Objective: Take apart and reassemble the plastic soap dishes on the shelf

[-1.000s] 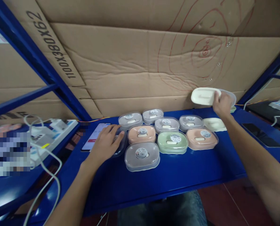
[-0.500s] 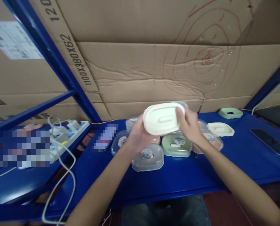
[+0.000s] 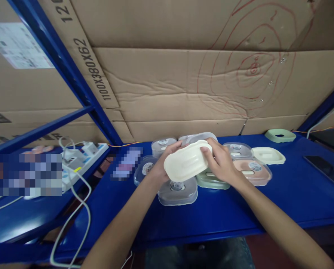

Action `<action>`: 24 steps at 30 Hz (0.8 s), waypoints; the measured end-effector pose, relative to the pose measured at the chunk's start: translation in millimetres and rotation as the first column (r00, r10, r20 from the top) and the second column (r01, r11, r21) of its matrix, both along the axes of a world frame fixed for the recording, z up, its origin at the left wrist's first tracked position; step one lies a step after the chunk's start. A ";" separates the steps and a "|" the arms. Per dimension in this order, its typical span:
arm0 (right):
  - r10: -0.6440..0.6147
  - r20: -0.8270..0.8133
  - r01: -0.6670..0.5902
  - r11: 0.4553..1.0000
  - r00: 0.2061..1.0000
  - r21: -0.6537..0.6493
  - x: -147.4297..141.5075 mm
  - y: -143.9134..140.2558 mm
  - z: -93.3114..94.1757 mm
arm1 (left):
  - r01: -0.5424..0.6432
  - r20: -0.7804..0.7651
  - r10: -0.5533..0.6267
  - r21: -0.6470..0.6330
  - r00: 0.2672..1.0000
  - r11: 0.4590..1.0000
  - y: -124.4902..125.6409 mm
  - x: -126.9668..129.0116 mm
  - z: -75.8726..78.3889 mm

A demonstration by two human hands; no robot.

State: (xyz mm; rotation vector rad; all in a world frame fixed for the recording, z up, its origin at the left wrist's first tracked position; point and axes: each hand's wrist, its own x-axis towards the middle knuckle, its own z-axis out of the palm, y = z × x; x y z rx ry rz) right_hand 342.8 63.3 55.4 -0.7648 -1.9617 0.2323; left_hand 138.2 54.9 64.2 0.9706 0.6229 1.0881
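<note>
- Two bare forearms reach in from the bottom edge over the front of the blue worktop (image 3: 225,213).
- Nearest on the worktop is a grey box (image 3: 178,191) under a clear lid, right below the hands.
- The left hand (image 3: 162,164) curls around the left end of a cream tray (image 3: 187,161), fingers closed on its far rim.
- The right hand (image 3: 221,162) clasps the tray's right end, thumb on top and fingers wrapped under.
- The tray is held in the air above the boxes, tilted, its left end lower.
- A green box (image 3: 211,180) sits just under the right hand; a pink box (image 3: 253,171) lies just to its right.
- A clear lid (image 3: 144,168) lies left of the left hand, beside a blurred patch.
- Behind the hands stand more grey boxes (image 3: 162,145), one half hidden by the tray.
- Further right lie a cream insert (image 3: 268,155) and, well apart at the back, a green insert (image 3: 280,135).
- A dark phone (image 3: 325,170) lies at the far right.
- A power strip (image 3: 82,158) with white cables sits on the left shelf.
- A cardboard wall (image 3: 183,86) with red scribbles closes the back.
</note>
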 end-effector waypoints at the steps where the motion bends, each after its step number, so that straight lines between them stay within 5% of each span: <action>1: -0.004 -0.015 0.004 1.000 1.000 -0.011 1.4 -1.2 -0.6 | -0.044 -0.031 0.047 0.067 0.998 0.997 -0.6 -0.2 -0.1; 5: -0.154 -0.270 0.146 0.988 0.950 -0.052 16.1 5.3 0.4 | -0.290 -0.121 0.340 0.310 0.932 0.905 3.4 -5.5 -5.0; 10: -0.286 -0.749 0.295 0.947 0.598 -0.126 50.6 42.9 4.0 | -0.518 -0.107 0.581 0.346 0.807 0.782 14.3 -17.5 -8.3; 13: -0.288 -0.812 0.220 0.955 0.508 -0.201 55.9 57.2 -0.2 | -0.504 -0.086 0.582 0.410 0.809 0.760 17.6 -20.2 -10.5; 18: -0.246 -0.739 -0.161 0.887 0.628 -0.432 19.1 39.7 -17.0 | -0.352 -0.225 0.601 0.636 0.767 0.687 17.8 -12.8 -24.2; 24: -0.080 -0.604 -0.227 0.881 0.793 -0.415 -10.1 15.9 -33.8 | -0.320 -0.323 0.635 0.653 0.702 0.686 15.7 -3.4 -38.8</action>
